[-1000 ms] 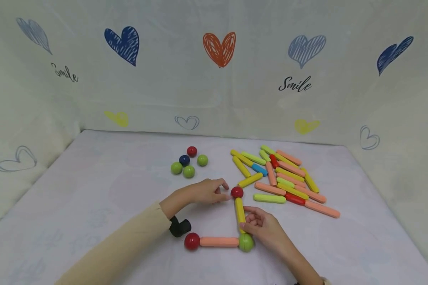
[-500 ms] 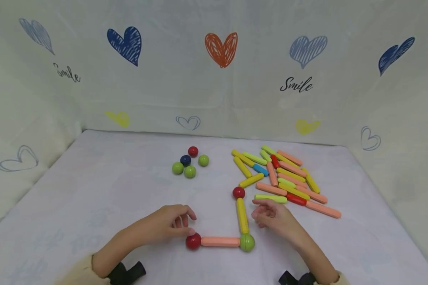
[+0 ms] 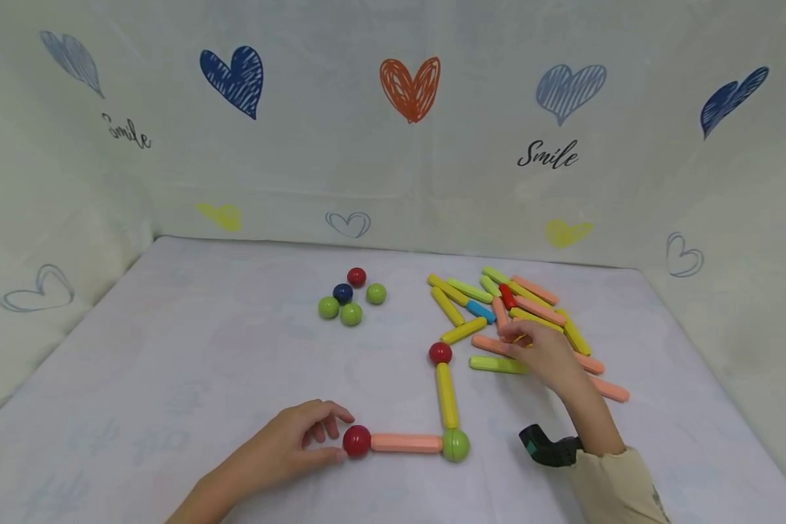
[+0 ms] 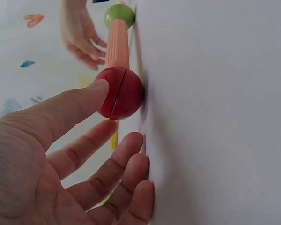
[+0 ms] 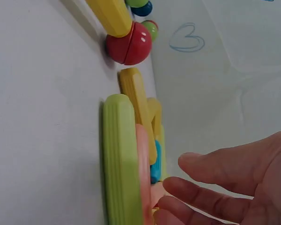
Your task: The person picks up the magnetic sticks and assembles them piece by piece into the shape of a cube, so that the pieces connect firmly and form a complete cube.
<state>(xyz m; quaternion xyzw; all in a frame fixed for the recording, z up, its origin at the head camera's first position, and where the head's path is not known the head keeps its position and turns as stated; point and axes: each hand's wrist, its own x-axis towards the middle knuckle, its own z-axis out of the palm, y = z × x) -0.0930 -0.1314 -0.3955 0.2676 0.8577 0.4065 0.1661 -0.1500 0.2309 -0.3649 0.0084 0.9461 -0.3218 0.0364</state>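
Note:
My left hand [image 3: 292,445] is beside a large red ball [image 3: 356,441], its thumb at the ball's near side and fingers loosely bent around its far side. In the left wrist view, the thumb [image 4: 91,96] overlaps the red ball [image 4: 131,96]. A salmon stick [image 3: 406,443] joins this ball to a green ball [image 3: 455,445], and a yellow stick [image 3: 447,397] runs from there to a smaller-looking red ball [image 3: 440,354]. My right hand [image 3: 549,358] hovers over the stick pile, thumb and fingers apart; a salmon stick [image 3: 490,345] and light-green stick [image 3: 498,364] lie beneath.
Behind the joined pieces lie loose balls: a red ball [image 3: 356,276], a blue ball [image 3: 343,293] and several green balls [image 3: 351,314]. Yellow sticks [image 3: 463,330], a blue stick [image 3: 481,311] and a red stick [image 3: 507,297] are in the pile at right.
My left hand has come from the far red ball to the near-left one. My right hand has let go of the yellow stick and moved right and away to the pile.

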